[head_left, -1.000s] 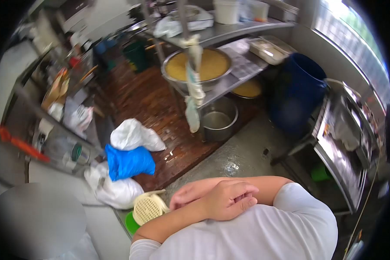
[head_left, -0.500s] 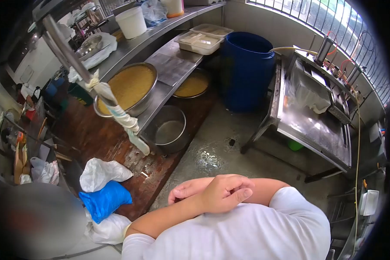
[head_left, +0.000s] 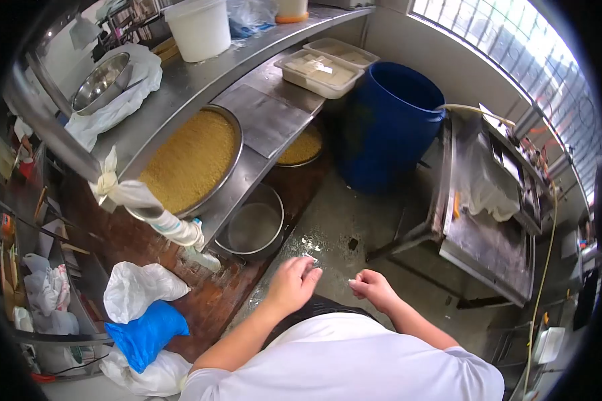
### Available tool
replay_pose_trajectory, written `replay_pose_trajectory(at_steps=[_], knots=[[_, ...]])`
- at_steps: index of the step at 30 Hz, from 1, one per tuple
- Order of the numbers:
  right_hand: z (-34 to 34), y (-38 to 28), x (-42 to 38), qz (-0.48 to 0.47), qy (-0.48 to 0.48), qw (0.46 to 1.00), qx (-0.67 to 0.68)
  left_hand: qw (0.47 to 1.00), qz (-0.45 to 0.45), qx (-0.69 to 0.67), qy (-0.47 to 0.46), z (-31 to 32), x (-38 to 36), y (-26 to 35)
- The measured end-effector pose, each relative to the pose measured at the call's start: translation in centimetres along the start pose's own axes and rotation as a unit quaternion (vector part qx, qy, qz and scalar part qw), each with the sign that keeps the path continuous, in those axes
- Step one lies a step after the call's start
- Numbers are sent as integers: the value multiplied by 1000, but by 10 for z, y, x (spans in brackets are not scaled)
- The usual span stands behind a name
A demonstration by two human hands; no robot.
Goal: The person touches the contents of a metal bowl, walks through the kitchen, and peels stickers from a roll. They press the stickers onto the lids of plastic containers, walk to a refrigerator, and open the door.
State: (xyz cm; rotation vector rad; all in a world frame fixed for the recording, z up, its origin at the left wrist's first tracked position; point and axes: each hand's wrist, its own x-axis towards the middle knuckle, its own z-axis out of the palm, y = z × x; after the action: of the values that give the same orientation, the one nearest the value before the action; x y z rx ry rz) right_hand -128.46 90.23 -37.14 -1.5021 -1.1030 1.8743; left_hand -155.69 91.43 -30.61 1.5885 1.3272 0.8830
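In front of my white shirt, my left hand (head_left: pixel 293 286) is raised with its fingers curled towards the thumb. A small white speck shows at its fingertips, too small to name. My right hand (head_left: pixel 374 290) is level with it and a short way to the right, its thumb and fingers pinched together. Another tiny white bit shows at that pinch. The two hands are apart, above the wet floor (head_left: pixel 328 220). Closest ahead of them is an empty-looking metal pot (head_left: pixel 253 227) under the steel bench.
A large bowl of yellow grains (head_left: pixel 190 157) stands on the lower steel shelf (head_left: pixel 264 117). Beyond are white tubs (head_left: pixel 321 72) and a blue barrel (head_left: pixel 391 127). On the right is a metal press table (head_left: pixel 488 247); bags (head_left: pixel 150 334) lie at left.
My forearms were crossed, the left hand lying over the right arm. Now they are uncrossed and the hands are apart in front of me. The view has shifted closer to the bench.
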Motion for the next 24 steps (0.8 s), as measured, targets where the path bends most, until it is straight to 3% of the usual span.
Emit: replay_pose_trajectory(at_steps=[2,10,14,19,22,24], knots=[[-2,-16,13,6,76,996,-45,959,140,229,90,-22,35,-36],[2,-106,83,-60,108,977,-173,904,168,315,236,-136,202,-59],[-6,-124,98,-53,129,950,-281,896,126,332,268,-198,297,-74],[-15,-135,107,-72,84,943,-313,892,-19,395,218,-248,370,-91],[-30,-129,110,-100,52,941,-319,892,-21,414,182,-266,408,-145],[-40,-127,110,-60,60,949,-303,890,-5,409,202,-267,408,-149]])
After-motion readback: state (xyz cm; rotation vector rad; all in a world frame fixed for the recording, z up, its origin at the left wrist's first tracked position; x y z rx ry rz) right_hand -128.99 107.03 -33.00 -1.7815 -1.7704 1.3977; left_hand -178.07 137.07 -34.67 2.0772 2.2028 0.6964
